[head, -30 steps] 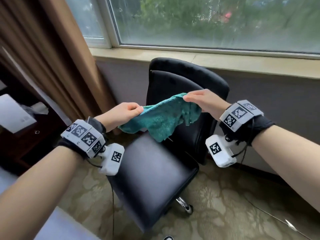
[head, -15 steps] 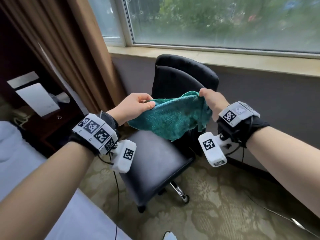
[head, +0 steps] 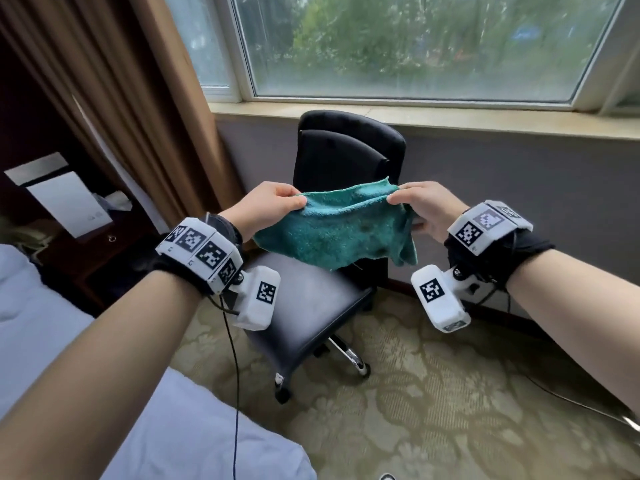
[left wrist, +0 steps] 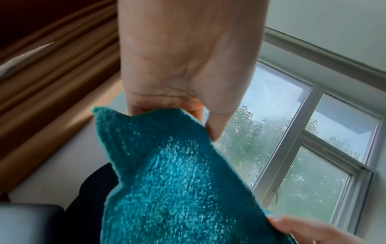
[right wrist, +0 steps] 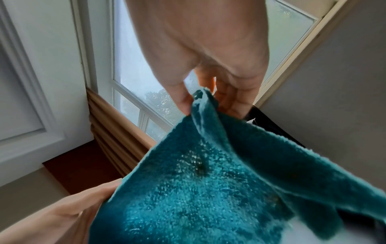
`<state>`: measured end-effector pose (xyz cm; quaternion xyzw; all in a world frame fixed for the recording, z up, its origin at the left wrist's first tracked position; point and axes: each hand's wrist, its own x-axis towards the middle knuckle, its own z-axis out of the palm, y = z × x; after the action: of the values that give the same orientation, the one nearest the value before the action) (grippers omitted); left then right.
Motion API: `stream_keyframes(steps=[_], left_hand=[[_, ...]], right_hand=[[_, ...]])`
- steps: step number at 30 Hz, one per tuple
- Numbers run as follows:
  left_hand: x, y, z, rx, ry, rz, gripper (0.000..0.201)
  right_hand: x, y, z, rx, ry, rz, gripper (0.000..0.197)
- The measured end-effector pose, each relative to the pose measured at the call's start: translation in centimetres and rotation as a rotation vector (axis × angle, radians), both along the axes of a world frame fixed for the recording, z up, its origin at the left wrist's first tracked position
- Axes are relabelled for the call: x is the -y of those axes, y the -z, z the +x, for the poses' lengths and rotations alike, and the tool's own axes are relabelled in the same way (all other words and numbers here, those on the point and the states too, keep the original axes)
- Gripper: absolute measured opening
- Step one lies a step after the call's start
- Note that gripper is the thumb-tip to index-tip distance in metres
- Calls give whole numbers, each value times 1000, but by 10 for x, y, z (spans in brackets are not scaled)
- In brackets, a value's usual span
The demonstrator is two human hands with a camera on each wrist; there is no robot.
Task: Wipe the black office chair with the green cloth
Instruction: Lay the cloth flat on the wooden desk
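A green cloth (head: 336, 226) hangs stretched between both hands in the air above the seat of the black office chair (head: 311, 306). My left hand (head: 273, 206) pinches the cloth's left top corner, thumb on top. My right hand (head: 415, 206) pinches the right top corner. In the left wrist view the cloth (left wrist: 177, 181) drops from the left hand (left wrist: 198, 118), with the chair (left wrist: 92, 184) dark behind it. In the right wrist view the cloth (right wrist: 208, 189) is held at a corner by the right hand (right wrist: 196, 102). The chair's backrest (head: 346, 150) stands against the wall under the window.
A bed with a pale blue sheet (head: 173, 427) fills the lower left. Brown curtains (head: 138, 98) hang at the left of the window sill (head: 450, 116). A dark wooden desk (head: 86, 237) stands at far left. Patterned carpet (head: 450, 393) lies around the chair, with a cable (head: 571, 403) across it.
The cloth has been pulled wider and flatter between the two hands. The view has drawn back and turned left, so the chair looks farther off and more of the bed shows.
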<state>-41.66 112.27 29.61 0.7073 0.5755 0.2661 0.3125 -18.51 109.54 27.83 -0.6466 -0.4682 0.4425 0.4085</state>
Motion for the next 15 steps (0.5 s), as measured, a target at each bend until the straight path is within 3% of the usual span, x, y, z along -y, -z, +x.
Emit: stream_keyframes(steps=[6, 12, 15], left_hand=[[97, 12, -30, 125, -32, -39, 19], [193, 15, -48, -103, 33, 4, 16], [240, 9, -47, -84, 85, -58, 19]], right_hand=[[95, 10, -39, 62, 108, 18, 19], [205, 10, -66, 97, 171, -43, 23], [258, 5, -63, 164, 124, -27, 28]])
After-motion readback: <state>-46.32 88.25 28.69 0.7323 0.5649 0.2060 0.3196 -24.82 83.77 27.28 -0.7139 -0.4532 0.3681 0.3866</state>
